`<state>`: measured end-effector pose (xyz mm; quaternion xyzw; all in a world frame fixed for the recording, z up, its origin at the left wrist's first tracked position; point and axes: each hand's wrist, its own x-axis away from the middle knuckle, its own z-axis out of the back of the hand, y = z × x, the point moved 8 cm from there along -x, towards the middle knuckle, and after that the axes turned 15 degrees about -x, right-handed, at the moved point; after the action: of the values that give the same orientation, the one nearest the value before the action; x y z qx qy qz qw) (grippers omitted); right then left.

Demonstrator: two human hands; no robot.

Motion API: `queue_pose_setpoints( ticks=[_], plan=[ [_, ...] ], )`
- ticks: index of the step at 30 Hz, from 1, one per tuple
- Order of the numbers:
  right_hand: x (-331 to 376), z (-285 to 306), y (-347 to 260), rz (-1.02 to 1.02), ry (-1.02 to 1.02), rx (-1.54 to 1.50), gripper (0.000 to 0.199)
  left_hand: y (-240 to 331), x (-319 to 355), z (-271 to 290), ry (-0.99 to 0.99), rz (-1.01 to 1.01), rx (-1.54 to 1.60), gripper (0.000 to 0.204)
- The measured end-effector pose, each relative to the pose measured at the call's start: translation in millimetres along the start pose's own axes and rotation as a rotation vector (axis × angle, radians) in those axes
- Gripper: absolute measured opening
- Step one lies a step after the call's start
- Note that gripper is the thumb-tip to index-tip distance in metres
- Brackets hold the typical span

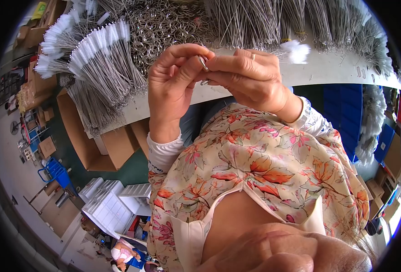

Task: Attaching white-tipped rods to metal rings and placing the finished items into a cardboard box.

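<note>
Both hands pinch a small metal ring between them, held up in front of the table edge. Left hand closes thumb and forefinger on the ring from the left; right hand closes its fingertips on it from the right, so the two hands touch at the ring. A band shows on one right finger. Whether anything hangs from the ring cannot be told.

Behind the hands lies a white table, its edge bending with the lens. On it, a heap of loose rings sits just beyond the left hand. Left of that heap lie bundles of wire brushes with white bristle tips, overhanging the edge. More wire bundles spread along the far side, and a white tuft lies near the right hand.

Under the table stand cardboard boxes and blue crates. White plastic crates sit on the dark green floor lower left, near a blue trolley. A floral sleeve covers the right forearm.
</note>
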<state>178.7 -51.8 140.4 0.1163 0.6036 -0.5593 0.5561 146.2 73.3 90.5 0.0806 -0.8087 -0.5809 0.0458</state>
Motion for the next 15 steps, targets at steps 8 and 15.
queue_pose_setpoints(
  ticks=[8, 15],
  plan=[
    [2, -8, -11, 0.198, -0.227, 0.233, 0.019, 26, 8, -2, -0.013, 0.009, -0.435, 0.018],
    [-11, 4, 14, -0.334, -0.069, -0.373, 0.013, 45, 22, -4, 0.192, -0.339, -0.669, 0.027]
  ],
)
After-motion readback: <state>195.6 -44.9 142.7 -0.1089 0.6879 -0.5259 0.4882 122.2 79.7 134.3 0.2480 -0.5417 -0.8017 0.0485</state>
